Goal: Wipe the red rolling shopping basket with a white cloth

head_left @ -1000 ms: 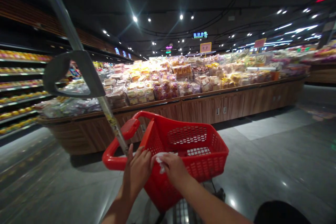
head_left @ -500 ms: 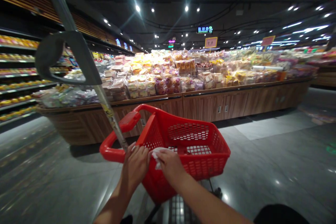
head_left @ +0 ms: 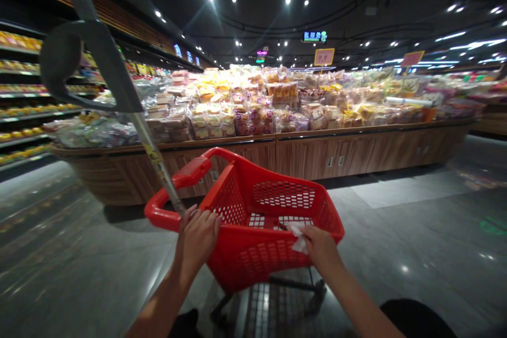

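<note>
A red plastic shopping cart (head_left: 253,259) stands before me, its basket side toward me. My left hand (head_left: 198,229) is closed over the near rim beside the cart's handle (head_left: 164,215). A metal pole (head_left: 152,156) with a grey looped grip (head_left: 95,66) slants up to the left; its lower end meets my left fingers, and I cannot tell whether they hold it too. Pinched in my right hand (head_left: 320,248) is a crumpled white tissue (head_left: 299,237), lying against the near rim toward the cart's far right end.
Behind the cart runs a long wooden display counter (head_left: 309,156) heaped with bagged baked goods (head_left: 253,111). Stocked shelves (head_left: 24,100) line the left side. Price signs (head_left: 324,57) rise above the goods. Grey tiled floor (head_left: 396,232) surrounds the cart.
My right hand has slid the tissue rightward along the cart's near rim, away from my left hand. My left hand stays on the rim; the view has shifted slightly.
</note>
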Available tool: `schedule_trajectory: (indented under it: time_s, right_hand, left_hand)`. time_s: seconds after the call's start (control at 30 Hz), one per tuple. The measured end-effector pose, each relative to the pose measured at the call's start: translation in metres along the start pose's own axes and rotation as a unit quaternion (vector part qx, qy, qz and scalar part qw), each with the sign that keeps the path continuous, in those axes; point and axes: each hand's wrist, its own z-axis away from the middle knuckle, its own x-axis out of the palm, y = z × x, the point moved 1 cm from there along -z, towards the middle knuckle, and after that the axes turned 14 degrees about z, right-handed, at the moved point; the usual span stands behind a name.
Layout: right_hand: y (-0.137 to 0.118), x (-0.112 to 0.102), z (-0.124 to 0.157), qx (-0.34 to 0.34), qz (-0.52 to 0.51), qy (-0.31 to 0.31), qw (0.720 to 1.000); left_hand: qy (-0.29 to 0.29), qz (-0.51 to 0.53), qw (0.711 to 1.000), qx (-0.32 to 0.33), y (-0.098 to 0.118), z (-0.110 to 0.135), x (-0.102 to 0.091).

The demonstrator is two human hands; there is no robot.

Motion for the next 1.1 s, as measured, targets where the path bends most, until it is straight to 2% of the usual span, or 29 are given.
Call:
schedule_trajectory:
  time_s: [0.1,0.17,0.23,0.37,0.43,0.5,0.6,0.67,0.73,0.83,0.97,1.03,1.1]
  right_hand:
    - [-0.041,0.009,-0.007,-0.079,-0.053,0.028,0.995]
    - [-0.05,0.011,-0.008,-0.093,-0.061,0.027,0.993]
    - [-0.036,0.008,-0.004,-0.07,-0.042,0.01,0.997]
    - [0.029,-0.016,0.015,0.025,0.014,-0.017,0.999]
    - [0.051,-0.026,0.023,0.071,0.038,-0.026,0.996]
    - [0.051,-0.028,0.025,0.076,0.026,-0.019,0.997]
    - [0.019,-0.015,0.022,0.004,-0.043,0.01,0.999]
    - [-0.002,-0.003,0.018,-0.038,-0.054,0.022,0.998]
    - [-0.008,0.002,0.016,-0.047,-0.054,0.025,0.997]
    - [0.015,-0.009,0.021,-0.02,-0.049,0.007,0.999]
    - [0.056,-0.033,0.033,0.064,-0.001,-0.03,0.997]
    - [0.058,-0.035,0.036,0.064,-0.005,-0.027,0.998]
    - [0.045,-0.029,0.036,0.034,-0.034,-0.01,0.999]
  left_hand:
    - [-0.008,-0.012,1.0,0.004,-0.004,0.001,0.0]
    - [-0.013,-0.011,1.0,0.012,-0.009,0.002,0.001]
    - [-0.014,-0.006,1.0,0.017,-0.015,0.003,0.001]
    - [-0.017,-0.003,1.0,0.02,-0.022,0.003,0.001]
    - [-0.026,-0.011,0.999,0.026,-0.023,0.003,0.0]
    - [-0.031,-0.024,0.999,0.032,-0.022,0.002,-0.002]
    - [-0.027,-0.041,0.998,0.034,-0.02,0.0,-0.003]
    - [-0.026,-0.045,0.998,0.032,-0.019,0.0,-0.003]
    - [-0.029,-0.043,0.998,0.035,-0.019,0.0,-0.003]
    - [-0.029,-0.036,0.998,0.039,-0.024,0.001,-0.005]
    - [-0.041,-0.045,0.998,0.033,-0.032,-0.001,-0.009]
    - [-0.042,-0.058,0.997,0.019,-0.027,-0.003,-0.008]
    - [-0.04,-0.06,0.997,-0.004,-0.006,-0.006,-0.001]
